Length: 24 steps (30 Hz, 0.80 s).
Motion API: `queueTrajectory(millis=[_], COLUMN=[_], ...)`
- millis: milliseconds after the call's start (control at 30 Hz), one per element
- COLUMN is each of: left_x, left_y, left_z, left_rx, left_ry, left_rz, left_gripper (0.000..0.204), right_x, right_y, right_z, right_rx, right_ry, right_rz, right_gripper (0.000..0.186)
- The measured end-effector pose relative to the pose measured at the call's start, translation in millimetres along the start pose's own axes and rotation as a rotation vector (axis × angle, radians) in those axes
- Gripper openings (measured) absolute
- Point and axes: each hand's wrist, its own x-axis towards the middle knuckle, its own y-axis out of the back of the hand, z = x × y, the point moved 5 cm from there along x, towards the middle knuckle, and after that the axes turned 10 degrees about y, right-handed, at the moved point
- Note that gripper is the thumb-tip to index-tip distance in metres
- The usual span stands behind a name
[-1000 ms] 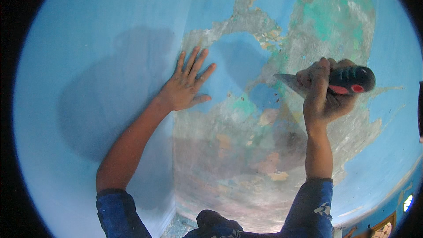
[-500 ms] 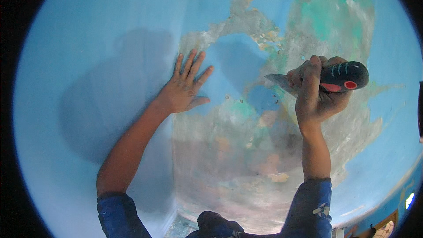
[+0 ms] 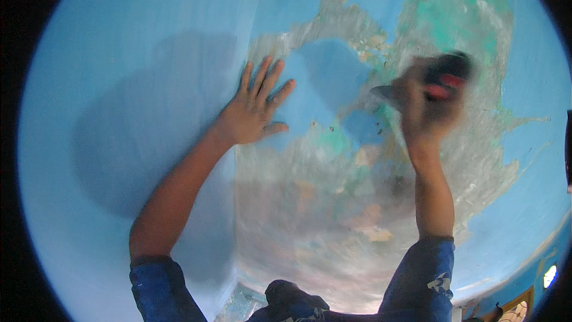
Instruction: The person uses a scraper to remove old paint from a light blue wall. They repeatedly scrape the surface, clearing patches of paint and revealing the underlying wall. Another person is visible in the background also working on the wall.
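Observation:
My left hand [image 3: 253,107] lies flat on the wall with its fingers spread. It rests beside the inner corner, its fingertips at the lower-left rim of a patch of blue paint [image 3: 333,68]. Held in my right hand [image 3: 417,107] is a scraper [image 3: 450,77] with a black and red handle and a dark pointed blade. Motion smears that hand and the handle. The blade points left, toward the right side of the blue patch; whether its edge touches the wall I cannot tell. Grey bare plaster [image 3: 286,203] with green and peach stains surrounds the patch.
A smooth blue wall [image 3: 149,12] meets the scraped one at a corner on the left and carries my shadow. More blue paint [image 3: 539,149] remains at the right edge. At lower right are a bright small window [image 3: 549,276] and a wooden frame [image 3: 524,304].
The scraper's handle has swung up and to the left, and my right hand is now blurred. My left hand keeps its place on the wall. The view has shifted slightly.

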Motion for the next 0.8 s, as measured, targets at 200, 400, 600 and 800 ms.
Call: queueTrajectory(millis=[200, 400, 600, 800], left_x=[0.8, 1.4, 1.2, -0.5], left_y=[3.6, 3.5, 2.4, 1.7], left_z=[-1.8, -2.4, -1.7, -3.4], left_rx=[-0.001, 0.009, 0.002, 0.010], left_ry=[0.001, 0.014, 0.015, 0.005], left_rz=[0.006, -0.013, -0.011, 0.032], left_gripper=[0.093, 0.092, 0.093, 0.095], right_x=[-5.7, 2.6, -4.6, -5.2], right_y=[-1.0, 2.0, -6.2, -15.4], right_z=[-0.5, 2.4, 9.6, 6.2], right_rx=[0.015, -0.006, -0.215, -0.158], right_ry=[-0.078, -0.090, 0.036, 0.042], right_rz=[0.080, 0.001, -0.094, -0.205], right_gripper=[0.042, 0.040, 0.036, 0.032])
